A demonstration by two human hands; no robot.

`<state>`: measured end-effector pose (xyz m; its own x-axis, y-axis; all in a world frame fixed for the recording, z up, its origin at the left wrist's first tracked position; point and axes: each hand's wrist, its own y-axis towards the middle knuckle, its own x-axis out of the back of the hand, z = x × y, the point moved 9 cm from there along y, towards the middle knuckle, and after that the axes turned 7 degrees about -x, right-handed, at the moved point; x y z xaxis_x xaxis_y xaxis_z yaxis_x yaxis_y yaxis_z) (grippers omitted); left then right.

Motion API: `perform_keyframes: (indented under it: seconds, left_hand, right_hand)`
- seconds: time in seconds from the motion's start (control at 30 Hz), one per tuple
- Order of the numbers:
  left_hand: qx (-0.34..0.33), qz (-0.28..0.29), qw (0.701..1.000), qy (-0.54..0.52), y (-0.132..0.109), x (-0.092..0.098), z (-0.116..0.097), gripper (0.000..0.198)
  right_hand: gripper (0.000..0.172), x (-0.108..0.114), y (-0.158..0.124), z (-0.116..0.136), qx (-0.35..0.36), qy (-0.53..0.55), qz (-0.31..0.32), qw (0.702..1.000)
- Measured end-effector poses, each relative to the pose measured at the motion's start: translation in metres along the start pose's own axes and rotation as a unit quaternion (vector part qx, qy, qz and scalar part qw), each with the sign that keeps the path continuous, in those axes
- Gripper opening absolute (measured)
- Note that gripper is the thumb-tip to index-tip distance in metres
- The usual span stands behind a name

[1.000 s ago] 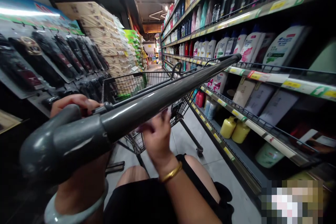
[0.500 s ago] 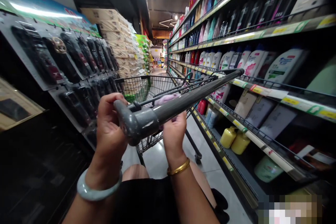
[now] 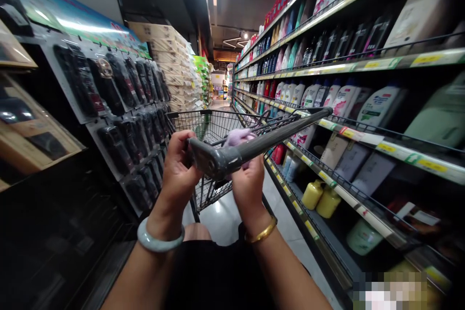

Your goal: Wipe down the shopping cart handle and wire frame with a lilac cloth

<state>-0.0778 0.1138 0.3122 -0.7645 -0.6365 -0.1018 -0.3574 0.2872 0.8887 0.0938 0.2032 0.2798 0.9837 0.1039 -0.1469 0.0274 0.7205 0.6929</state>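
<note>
The grey handle bar (image 3: 279, 135) of a shopping cart slants away from me to the right. My left hand (image 3: 178, 167), with a pale bangle on its wrist, is closed around the handle's near corner bracket; some fingers are hidden behind it. Just below the bar, my right hand (image 3: 249, 179) is closed, wearing a gold bracelet. Its fingertips appear to pinch a soft, fluffy lavender item (image 3: 238, 136), which shows above and below the bar; its kind is unclear. Beyond the hands stands the wire basket (image 3: 218, 118) of the cart.
Shelves (image 3: 363, 65) of shampoo and other bottles run along the right. Packaged black goods hang on a display (image 3: 109, 87) at left, with stacked boxes (image 3: 178, 68) behind. The tiled aisle floor (image 3: 214, 220) continues ahead between them.
The handle's near end and both hands appear further right in view. The view has shifted, showing more of the left display. More of the lavender item shows above the bar.
</note>
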Motion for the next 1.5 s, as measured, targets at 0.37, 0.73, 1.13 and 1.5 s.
perform_keyframes:
  seconds: [0.37, 0.73, 1.13, 1.5]
  left_hand:
    - [0.026, 0.017, 1.000, -0.006, 0.001, -0.001, 0.000, 0.039]
    - [0.058, 0.028, 0.997, -0.039, 0.002, 0.002, -0.002, 0.046]
    - [0.073, 0.035, 0.993, -0.083, 0.006, 0.006, 0.004, 0.045]
    - [0.088, 0.040, 0.987, -0.126, 0.008, 0.018, 0.007, 0.047]
  right_hand:
    - [0.019, 0.076, -0.043, 0.057, -0.020, 0.166, -0.118, 0.979]
    - [0.029, 0.031, 0.025, 0.150, 0.280, -0.164, 0.129, 0.937]
    - [0.028, 0.034, 0.082, 0.126, 0.220, -0.224, 0.235, 0.920]
    - [0.031, 0.026, 0.084, 0.121, 0.219, -0.265, 0.263, 0.901]
